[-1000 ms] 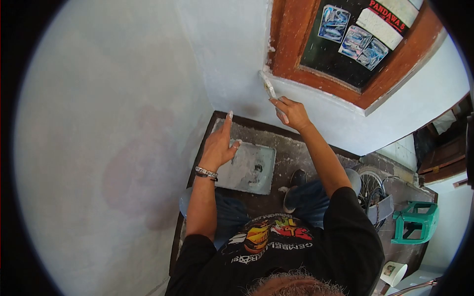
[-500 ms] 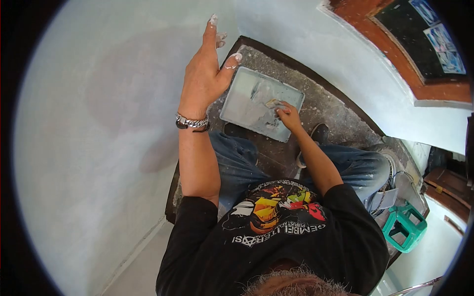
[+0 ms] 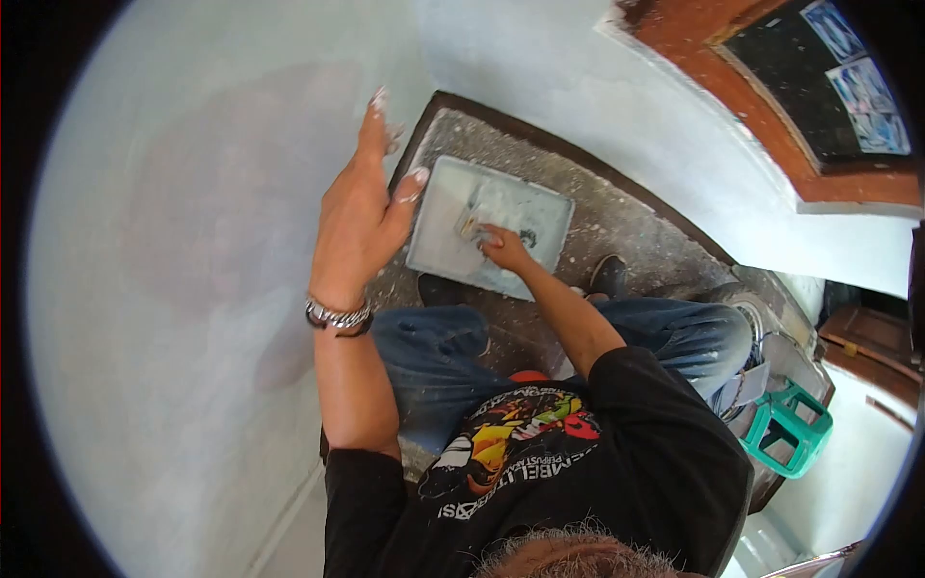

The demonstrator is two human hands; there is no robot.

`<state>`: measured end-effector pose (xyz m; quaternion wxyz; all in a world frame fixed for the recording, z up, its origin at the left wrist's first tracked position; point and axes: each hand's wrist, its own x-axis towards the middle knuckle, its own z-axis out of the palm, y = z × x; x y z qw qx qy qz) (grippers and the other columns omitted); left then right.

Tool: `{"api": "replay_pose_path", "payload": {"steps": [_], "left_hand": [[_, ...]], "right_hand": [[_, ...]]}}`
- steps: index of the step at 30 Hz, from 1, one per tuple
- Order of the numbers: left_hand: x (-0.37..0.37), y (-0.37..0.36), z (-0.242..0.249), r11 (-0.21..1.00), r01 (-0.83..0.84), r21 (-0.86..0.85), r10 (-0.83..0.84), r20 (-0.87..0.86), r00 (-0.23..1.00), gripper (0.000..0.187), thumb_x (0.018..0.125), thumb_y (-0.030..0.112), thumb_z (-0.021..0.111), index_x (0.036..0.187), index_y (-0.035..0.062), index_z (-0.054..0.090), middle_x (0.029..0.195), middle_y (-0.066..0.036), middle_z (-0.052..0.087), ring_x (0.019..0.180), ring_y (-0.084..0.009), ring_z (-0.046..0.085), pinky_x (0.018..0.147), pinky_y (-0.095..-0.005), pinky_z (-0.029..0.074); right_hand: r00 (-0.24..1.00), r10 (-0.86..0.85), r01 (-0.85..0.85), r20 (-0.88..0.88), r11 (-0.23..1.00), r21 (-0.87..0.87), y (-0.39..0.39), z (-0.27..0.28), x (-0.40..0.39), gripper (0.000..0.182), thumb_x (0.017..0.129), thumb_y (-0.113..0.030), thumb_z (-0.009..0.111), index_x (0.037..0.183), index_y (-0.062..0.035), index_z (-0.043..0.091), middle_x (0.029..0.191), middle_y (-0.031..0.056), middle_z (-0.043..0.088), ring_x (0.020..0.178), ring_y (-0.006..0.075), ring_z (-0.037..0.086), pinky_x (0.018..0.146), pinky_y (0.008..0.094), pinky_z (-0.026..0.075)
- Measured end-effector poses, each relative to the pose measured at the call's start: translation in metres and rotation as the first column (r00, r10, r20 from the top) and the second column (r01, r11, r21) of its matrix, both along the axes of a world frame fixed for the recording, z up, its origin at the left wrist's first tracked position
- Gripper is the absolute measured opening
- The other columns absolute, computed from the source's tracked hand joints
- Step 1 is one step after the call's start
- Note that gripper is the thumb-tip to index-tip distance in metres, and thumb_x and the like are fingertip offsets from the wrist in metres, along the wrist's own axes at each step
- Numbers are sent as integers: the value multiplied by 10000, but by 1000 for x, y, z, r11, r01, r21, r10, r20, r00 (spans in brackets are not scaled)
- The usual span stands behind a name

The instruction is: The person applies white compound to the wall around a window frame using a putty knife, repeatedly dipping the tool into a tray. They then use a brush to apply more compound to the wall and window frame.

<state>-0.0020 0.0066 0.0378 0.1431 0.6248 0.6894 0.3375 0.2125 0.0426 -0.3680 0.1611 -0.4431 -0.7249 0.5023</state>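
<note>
My left hand (image 3: 356, 222) is raised beside the pale wall (image 3: 212, 405), fingers stretched out and smeared white at the tips. It holds nothing. A silver chain bracelet (image 3: 337, 314) circles that wrist. Lower down, my right hand (image 3: 503, 248) is closed on a small paintbrush, its handle mostly hidden by the fingers. The paintbrush head (image 3: 469, 225) rests on or just over the wet, pale grey coating inside a shallow rectangular tray (image 3: 554, 252). Darker bare streaks show in the coating near the right hand.
The tray lies on a paint-spattered floor ledge (image 3: 636, 217) in the corner, by my shoes (image 3: 608, 277). A wood-framed dark panel (image 3: 790, 77) is on the right-hand wall. At the lower right stands a green plastic stool (image 3: 790, 429), with cables and a grey box (image 3: 747, 385) near it.
My right hand has drawn the paintbrush leftward across the tray. The whole view has shifted a little, and my left hand sits lower and farther left in it, still spread.
</note>
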Motion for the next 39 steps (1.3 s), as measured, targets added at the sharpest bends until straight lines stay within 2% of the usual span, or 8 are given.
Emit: {"api": "replay_pose_path", "payload": {"steps": [6, 12, 15, 18, 21, 25, 34, 39], "left_hand": [[4, 1, -3, 1000, -4, -13, 4, 11, 1000, 772, 916, 182, 626, 1563, 53, 225, 1310, -275, 599, 1217, -393, 599, 991, -444, 491], [1, -4, -5, 999, -22, -37, 22, -2, 1000, 782, 910, 179, 636, 1565, 62, 225, 1313, -273, 599, 1222, -390, 596, 1000, -448, 486], [-3, -5, -8, 999, -25, -40, 25, -2, 1000, 785, 905, 174, 640, 1564, 62, 227, 1304, -272, 604, 1219, -388, 597, 1000, -447, 483], [-6, -5, -13, 999, -16, -45, 16, 14, 1000, 788, 906, 188, 641, 1564, 63, 225, 1297, -272, 608, 1218, -388, 597, 997, -443, 483], [-4, -1, -12, 999, 0, -48, 2, 26, 1000, 793, 908, 208, 642, 1566, 64, 223, 1302, -274, 604, 1220, -387, 596, 990, -440, 486], [-5, 2, -18, 998, 11, -60, -9, 37, 999, 804, 908, 226, 645, 1568, 63, 216, 1318, -281, 591, 1222, -388, 596, 981, -440, 491], [-16, -1, -25, 1000, 18, -23, -17, 31, 999, 814, 926, 260, 670, 1569, 68, 210, 1306, -284, 599, 1207, -391, 607, 939, -413, 510], [-22, -2, -35, 999, 8, -49, -9, -14, 1000, 833, 904, 313, 668, 1561, 59, 224, 1325, -263, 597, 1237, -380, 590, 1005, -434, 471]], "right_hand": [[980, -160, 95, -116, 896, -433, -16, 47, 21, 497, 887, -143, 726, 1345, -28, 572, 820, 117, 711, 712, 167, 693, 649, 310, 547], [976, 216, -203, -13, 931, 303, -24, 32, 36, 791, 808, -292, 818, 1451, -29, 440, 850, 162, 706, 698, 190, 692, 631, 324, 549], [911, 413, -381, 13, 854, -355, -21, 73, 44, 1065, 753, -394, 846, 1536, -5, 238, 936, 226, 693, 809, 278, 715, 683, 382, 553], [939, 338, -186, 70, 665, -724, -22, 93, 45, 840, 859, -285, 719, 1497, 12, 259, 1029, 286, 672, 1006, 414, 667, 909, 468, 497], [829, 372, -298, 417, 926, -234, -31, 38, 55, 612, 871, -183, 611, 1389, 19, 353, 1030, 338, 657, 999, 482, 648, 865, 514, 502], [828, 113, -33, 549, 988, -154, -40, 76, 46, 541, 860, -138, 556, 1320, 43, 339, 1011, 337, 661, 968, 466, 664, 842, 529, 511], [985, 124, -64, 120, 910, -410, -36, 4, 91, 272, 969, -190, 458, 1113, -9, 602, 1000, 182, 696, 814, 314, 683, 738, 386, 526], [940, 132, -73, 314, 979, -191, -39, 39, 97, 420, 927, -373, 620, 1205, -59, 622, 1093, 242, 687, 1041, 421, 654, 896, 474, 497]]}}
